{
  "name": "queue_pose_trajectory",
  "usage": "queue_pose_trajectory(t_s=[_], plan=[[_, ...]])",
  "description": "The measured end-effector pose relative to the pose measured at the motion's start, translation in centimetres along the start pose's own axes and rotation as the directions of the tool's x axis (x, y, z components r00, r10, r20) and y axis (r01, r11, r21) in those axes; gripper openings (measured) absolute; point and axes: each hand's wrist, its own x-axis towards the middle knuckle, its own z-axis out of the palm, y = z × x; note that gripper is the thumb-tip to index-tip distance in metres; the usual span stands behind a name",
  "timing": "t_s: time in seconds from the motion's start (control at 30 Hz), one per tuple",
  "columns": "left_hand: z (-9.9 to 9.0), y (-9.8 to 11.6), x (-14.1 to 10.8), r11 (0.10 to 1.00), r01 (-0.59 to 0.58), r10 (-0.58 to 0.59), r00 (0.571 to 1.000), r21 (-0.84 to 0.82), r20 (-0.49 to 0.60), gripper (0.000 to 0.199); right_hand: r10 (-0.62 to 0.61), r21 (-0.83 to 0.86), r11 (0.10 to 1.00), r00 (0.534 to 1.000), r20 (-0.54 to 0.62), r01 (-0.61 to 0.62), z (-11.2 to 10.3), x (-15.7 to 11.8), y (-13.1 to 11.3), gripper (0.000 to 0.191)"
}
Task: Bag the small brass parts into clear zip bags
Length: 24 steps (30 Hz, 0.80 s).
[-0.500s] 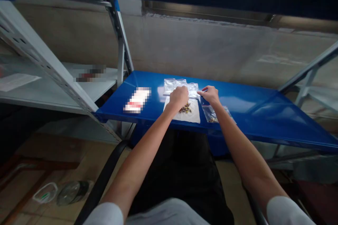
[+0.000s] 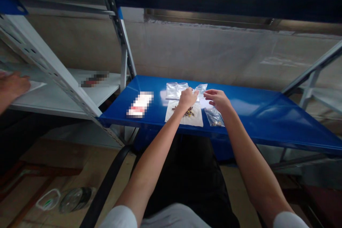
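A pale wall stretches across the back, and against it stands the long blue table, its glossy top catching white reflections. To the left, a grey shelf holds a blurred-out dark item and a sheet of paper, on which another person's hand rests at the picture's edge. On the blue table, a square white sheet lies near the front edge, with a blurred-out white and red item well apart to its left. The left hand is above the back of the white sheet, fingers closed on a small clear bag that juts up beyond them. The right hand hovers just beside that bag, thumb and fingers parted, with nothing visible in its grasp. Below it, a filled clear bag lies to the right of the white sheet (some small contents show at its lower end). Flat clear bags lie behind the sheet. Smallest are the dark and yellow pieces heaped loosely on the sheet, partly covered by the left forearm.
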Motion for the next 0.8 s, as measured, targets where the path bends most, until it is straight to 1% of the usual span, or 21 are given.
queue_pose_trajectory(t_s=[0.03, 0.1, 0.17, 0.27, 0.33, 0.37, 0.43, 0.5, 0.57, 0.6, 0.67, 0.73, 0.8], plan=[[-0.1, 0.0, -0.2, 0.994, 0.054, -0.054, 0.999, -0.096, 0.008, 0.042, -0.015, 0.034, 0.999, 0.999, 0.051, 0.013, -0.1, -0.5, -0.1, 0.043], [-0.5, -0.1, -0.7, 0.952, 0.148, -0.146, 0.989, -0.269, 0.025, 0.048, -0.049, 0.079, 0.996, 0.988, 0.149, 0.038, -0.3, -1.6, -0.4, 0.045], [-1.2, -0.3, -1.6, 0.895, 0.19, -0.184, 0.982, -0.404, 0.053, 0.05, -0.083, 0.097, 0.993, 0.967, 0.242, 0.061, -0.3, -2.6, -0.9, 0.044], [-2.7, -0.7, -3.4, 0.811, 0.163, -0.139, 0.987, -0.562, 0.087, 0.04, -0.146, 0.056, 0.989, 0.91, 0.387, 0.135, -0.4, -4.0, -2.1, 0.038], [-3.7, -0.9, -4.9, 0.747, 0.112, -0.098, 0.994, -0.656, 0.057, 0.029, -0.175, 0.009, 0.981, 0.857, 0.485, 0.195, -0.5, -5.0, -3.1, 0.035], [-4.2, -1.0, -5.7, 0.721, 0.093, -0.094, 0.995, -0.687, 0.036, 0.025, -0.181, -0.004, 0.977, 0.837, 0.516, 0.213, -0.5, -5.4, -3.7, 0.035], [-5.1, -1.2, -7.2, 0.711, 0.082, -0.103, 0.995, -0.698, 0.012, 0.02, -0.199, 0.003, 0.973, 0.826, 0.528, 0.232, -0.4, -6.2, -4.7, 0.042], [-6.0, -1.6, -8.4, 0.75, 0.079, -0.1, 0.995, -0.657, 0.006, 0.019, -0.246, 0.03, 0.963, 0.833, 0.496, 0.266, -0.2, -7.0, -5.5, 0.053], [-6.8, -2.1, -9.4, 0.795, 0.064, -0.073, 0.997, -0.603, 0.009, 0.016, -0.311, 0.034, 0.942, 0.829, 0.465, 0.334, 0.3, -7.6, -6.1, 0.055], [-7.1, -2.3, -9.7, 0.81, 0.06, -0.058, 0.998, -0.584, 0.021, 0.015, -0.343, 0.02, 0.926, 0.823, 0.453, 0.376, 0.7, -7.8, -6.3, 0.053], [-7.5, -2.7, -10.1, 0.808, 0.056, -0.028, 0.998, -0.587, 0.057, 0.015, -0.389, -0.048, 0.89, 0.809, 0.44, 0.454, 1.4, -8.3, -6.6, 0.045], [-7.7, -2.9, -10.3, 0.778, 0.039, 0.013, 0.997, -0.627, 0.078, 0.017, -0.413, -0.165, 0.835, 0.796, 0.442, 0.525, 2.1, -8.7, -6.9, 0.032], [-7.9, -2.9, -10.3, 0.751, 0.007, 0.055, 0.996, -0.661, 0.073, 0.022, -0.43, -0.296, 0.76, 0.789, 0.438, 0.578, 2.4, -9.2, -7.0, 0.018]])
